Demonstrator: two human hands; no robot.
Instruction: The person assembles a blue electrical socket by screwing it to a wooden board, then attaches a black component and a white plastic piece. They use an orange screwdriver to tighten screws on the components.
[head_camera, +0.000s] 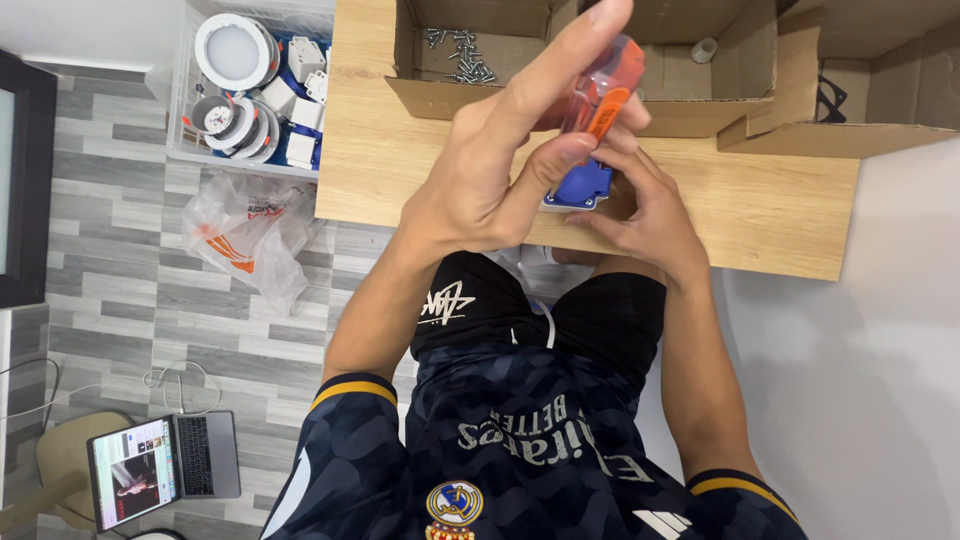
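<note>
My left hand (495, 160) is raised over the wooden table (780, 210), fingers wrapped round an orange, translucent-handled screwdriver (603, 85) that stands upright. Its tip goes down into a small blue and white electrical part (578, 188) lying on the table. My right hand (645, 205) presses on that blue part from the right and holds it in place. Most of the blue part is hidden by the fingers of both hands.
An open cardboard box (660, 110) sits at the table's far side with several loose screws (460, 55) and a small white piece (705, 48) inside. On the floor at left are a clear bin of white fittings (250, 85), a plastic bag (245, 235) and an open laptop (165, 465).
</note>
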